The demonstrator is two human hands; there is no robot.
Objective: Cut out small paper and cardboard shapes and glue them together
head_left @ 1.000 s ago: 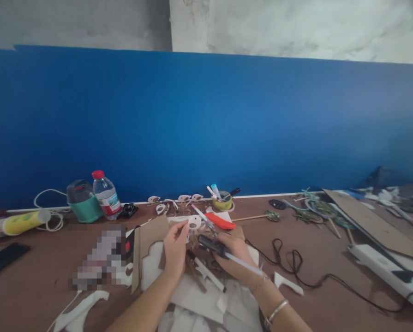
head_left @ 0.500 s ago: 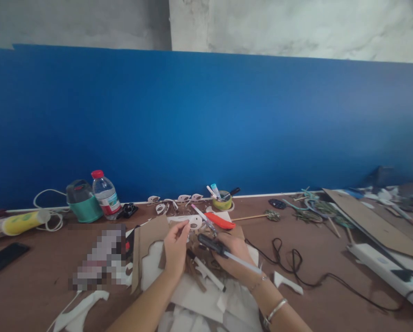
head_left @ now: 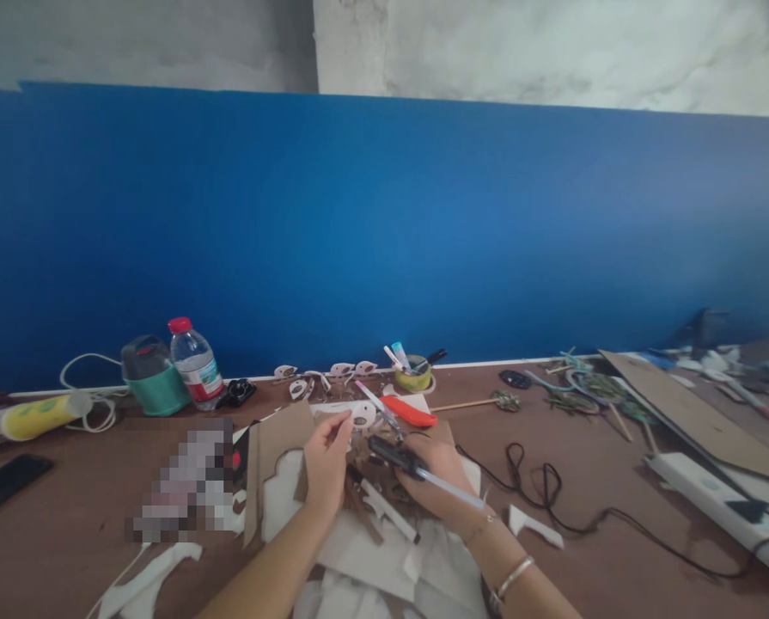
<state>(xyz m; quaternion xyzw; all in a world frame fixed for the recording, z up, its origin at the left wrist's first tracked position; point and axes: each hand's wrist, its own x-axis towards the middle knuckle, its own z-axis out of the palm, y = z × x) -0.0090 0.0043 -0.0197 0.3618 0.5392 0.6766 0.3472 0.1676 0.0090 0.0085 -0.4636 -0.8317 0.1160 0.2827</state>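
My right hand is wrapped round a black hot glue gun, and a pale glue stick juts from its back end over my wrist. The gun's front points left, at my other hand. My left hand is closed in a pinch; whatever lies between its fingertips is too small or hidden. Just past those fingertips is a white bird-shaped cutout with dark markings; whether the fingers touch it I cannot tell. Below both hands a black-and-white marker lies on white paper scraps and brown cardboard pieces.
An orange cutter and a tape roll holding pens sit behind my hands. Several bird cutouts stand along the back edge. A bottle and a phone are left; a black cord and power strip lie right.
The view shifts very slightly. Both hands, the glue gun and the bird cutout keep nearly the same places.
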